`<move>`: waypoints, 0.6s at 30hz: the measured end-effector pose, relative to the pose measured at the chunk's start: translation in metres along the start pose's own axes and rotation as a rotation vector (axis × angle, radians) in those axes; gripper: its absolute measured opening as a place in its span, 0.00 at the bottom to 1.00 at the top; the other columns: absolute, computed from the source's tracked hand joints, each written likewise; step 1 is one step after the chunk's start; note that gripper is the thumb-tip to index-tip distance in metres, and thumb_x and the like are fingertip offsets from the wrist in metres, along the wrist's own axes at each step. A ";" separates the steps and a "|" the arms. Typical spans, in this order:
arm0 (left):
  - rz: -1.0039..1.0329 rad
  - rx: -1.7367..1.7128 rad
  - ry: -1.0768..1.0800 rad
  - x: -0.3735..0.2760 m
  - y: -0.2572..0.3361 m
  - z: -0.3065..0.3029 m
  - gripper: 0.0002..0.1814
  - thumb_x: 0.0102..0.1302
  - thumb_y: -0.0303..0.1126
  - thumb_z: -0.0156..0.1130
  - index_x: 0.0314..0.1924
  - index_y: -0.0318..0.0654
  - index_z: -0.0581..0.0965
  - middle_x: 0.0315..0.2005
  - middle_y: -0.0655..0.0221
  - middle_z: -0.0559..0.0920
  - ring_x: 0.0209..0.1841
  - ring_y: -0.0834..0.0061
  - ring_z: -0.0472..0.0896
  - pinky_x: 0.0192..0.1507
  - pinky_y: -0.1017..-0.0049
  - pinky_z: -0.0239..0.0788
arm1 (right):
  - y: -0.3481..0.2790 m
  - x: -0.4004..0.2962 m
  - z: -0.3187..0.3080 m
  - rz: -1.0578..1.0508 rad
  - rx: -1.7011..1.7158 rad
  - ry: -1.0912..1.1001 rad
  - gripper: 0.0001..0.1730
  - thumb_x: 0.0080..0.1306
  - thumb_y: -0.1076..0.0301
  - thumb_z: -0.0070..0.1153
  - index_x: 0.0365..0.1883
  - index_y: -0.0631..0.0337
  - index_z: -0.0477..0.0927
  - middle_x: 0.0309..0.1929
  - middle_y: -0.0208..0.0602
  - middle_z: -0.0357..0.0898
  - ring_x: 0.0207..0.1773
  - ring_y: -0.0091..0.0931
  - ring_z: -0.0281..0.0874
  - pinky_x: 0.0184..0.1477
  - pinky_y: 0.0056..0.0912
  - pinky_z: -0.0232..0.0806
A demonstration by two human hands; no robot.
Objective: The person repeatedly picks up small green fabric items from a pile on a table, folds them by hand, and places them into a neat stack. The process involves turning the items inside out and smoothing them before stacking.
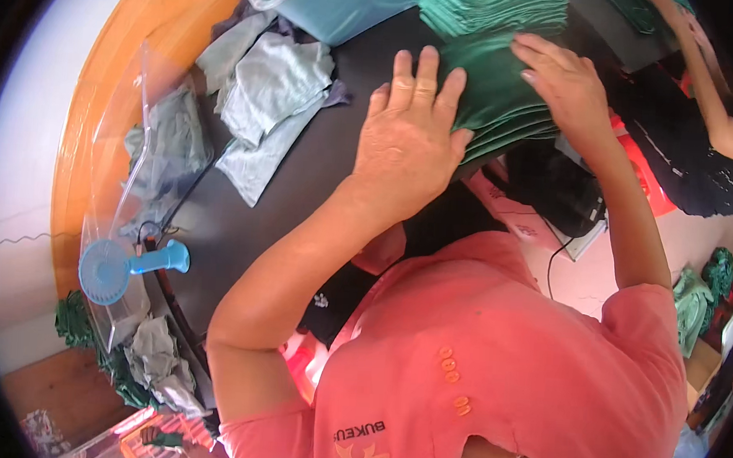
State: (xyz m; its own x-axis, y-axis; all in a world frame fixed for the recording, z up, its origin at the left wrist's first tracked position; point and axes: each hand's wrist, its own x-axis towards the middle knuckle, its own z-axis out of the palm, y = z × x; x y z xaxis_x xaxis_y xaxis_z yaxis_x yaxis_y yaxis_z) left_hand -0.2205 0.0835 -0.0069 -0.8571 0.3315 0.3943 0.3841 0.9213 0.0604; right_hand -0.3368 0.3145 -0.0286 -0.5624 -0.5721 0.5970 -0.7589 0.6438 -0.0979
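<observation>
A stack of folded green satin-like fabric pieces lies on the dark table, its layered edges fanned toward me. My left hand is palm down with fingers spread along the stack's left edge. Its thumb touches the green cloth, and the other fingertips reach past the stack toward the table. On the far right part of the top layer rest the fingertips of my right hand, thumb apart from the index finger. Just beyond stands a taller pile of pleated green fabric.
A clear plastic bin with green fabric stands at the back. Crumpled grey-silver cloths lie left on the dark tabletop. A small blue fan sits at the left edge. Another person's arm is at the right.
</observation>
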 end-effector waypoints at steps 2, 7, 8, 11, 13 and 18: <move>-0.010 -0.056 0.025 -0.007 0.002 0.007 0.34 0.66 0.42 0.60 0.69 0.37 0.63 0.69 0.47 0.61 0.69 0.42 0.60 0.62 0.50 0.61 | -0.002 -0.005 0.002 0.033 0.069 -0.032 0.17 0.69 0.63 0.53 0.55 0.51 0.80 0.59 0.23 0.77 0.53 0.31 0.75 0.51 0.38 0.63; -0.158 -0.670 0.184 -0.008 -0.028 -0.008 0.23 0.65 0.46 0.63 0.55 0.41 0.80 0.62 0.53 0.72 0.64 0.55 0.68 0.65 0.59 0.59 | 0.000 0.006 -0.019 0.003 0.145 0.048 0.15 0.67 0.63 0.56 0.51 0.54 0.82 0.56 0.29 0.79 0.56 0.32 0.75 0.55 0.35 0.61; -0.234 -0.515 0.338 -0.006 -0.035 -0.017 0.18 0.63 0.44 0.65 0.46 0.38 0.83 0.51 0.55 0.79 0.56 0.59 0.73 0.59 0.61 0.64 | -0.008 0.011 -0.029 -0.018 0.129 0.191 0.12 0.64 0.66 0.59 0.45 0.59 0.84 0.50 0.36 0.81 0.52 0.34 0.77 0.54 0.34 0.63; -0.511 -0.129 0.383 -0.004 -0.081 -0.033 0.20 0.58 0.43 0.67 0.28 0.29 0.77 0.34 0.50 0.82 0.39 0.51 0.77 0.46 0.57 0.69 | -0.046 0.006 -0.056 0.095 0.288 0.383 0.10 0.62 0.69 0.61 0.41 0.63 0.83 0.42 0.40 0.82 0.46 0.36 0.78 0.50 0.35 0.67; -0.714 0.104 0.092 0.003 -0.119 -0.032 0.29 0.57 0.54 0.63 0.33 0.28 0.81 0.32 0.46 0.84 0.37 0.47 0.83 0.44 0.56 0.74 | -0.077 -0.003 -0.054 -0.046 0.487 0.355 0.06 0.62 0.72 0.60 0.35 0.65 0.82 0.34 0.41 0.81 0.36 0.37 0.79 0.40 0.37 0.70; -0.567 0.144 0.086 -0.003 -0.161 -0.013 0.16 0.57 0.39 0.63 0.27 0.30 0.82 0.26 0.52 0.84 0.29 0.56 0.83 0.34 0.62 0.74 | -0.140 -0.029 -0.010 -0.386 0.697 -0.007 0.07 0.57 0.69 0.65 0.25 0.57 0.78 0.24 0.33 0.75 0.28 0.34 0.74 0.32 0.40 0.65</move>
State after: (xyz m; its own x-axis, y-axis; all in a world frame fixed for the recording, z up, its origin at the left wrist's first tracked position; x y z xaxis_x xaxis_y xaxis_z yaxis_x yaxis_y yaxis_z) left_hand -0.2750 -0.0684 -0.0063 -0.8819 -0.2326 0.4102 -0.1812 0.9703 0.1605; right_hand -0.2112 0.2461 -0.0246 -0.2180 -0.6947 0.6855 -0.9298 -0.0656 -0.3622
